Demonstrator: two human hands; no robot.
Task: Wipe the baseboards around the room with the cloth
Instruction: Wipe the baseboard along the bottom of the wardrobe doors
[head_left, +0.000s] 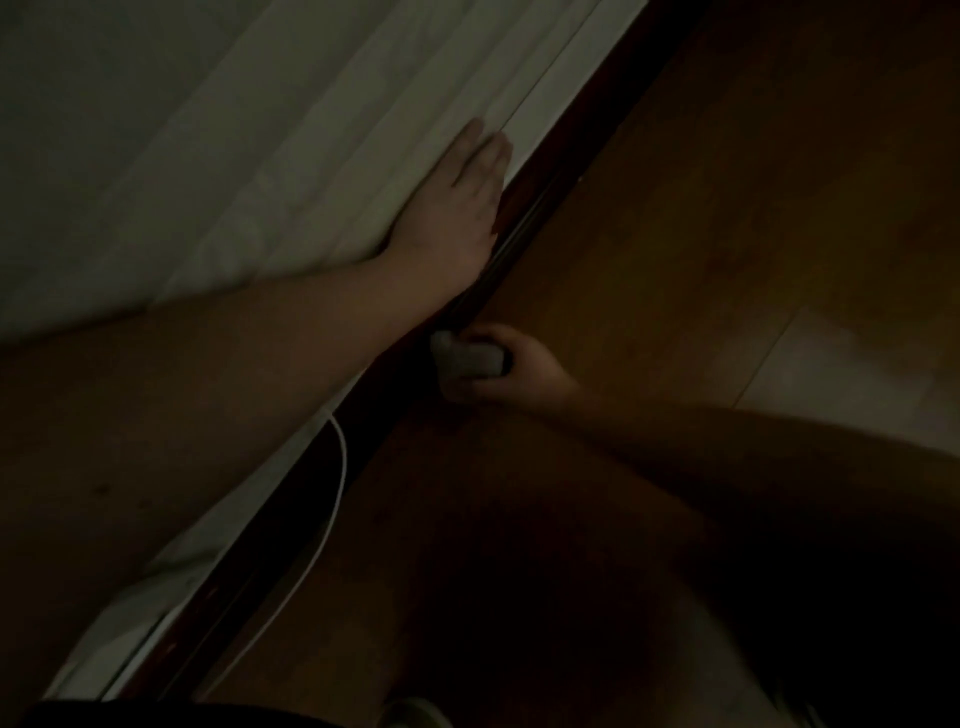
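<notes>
The scene is dim. A dark reddish-brown baseboard (558, 156) runs diagonally from the upper right to the lower left, between a pale curtain and the wooden floor. My right hand (511, 366) grips a small bunched pale cloth (467, 356) and holds it against the baseboard near the middle of the view. My left hand (457, 208) lies flat with straight fingers on the pale curtain (291, 171), just above the baseboard and further along it than the cloth. My left forearm crosses the view from the lower left.
Brown wooden floor (727, 234) fills the right side. A thin white cable (340, 467) curves down along the baseboard at the lower left. My knee or leg, in deep shadow, takes up the lower middle.
</notes>
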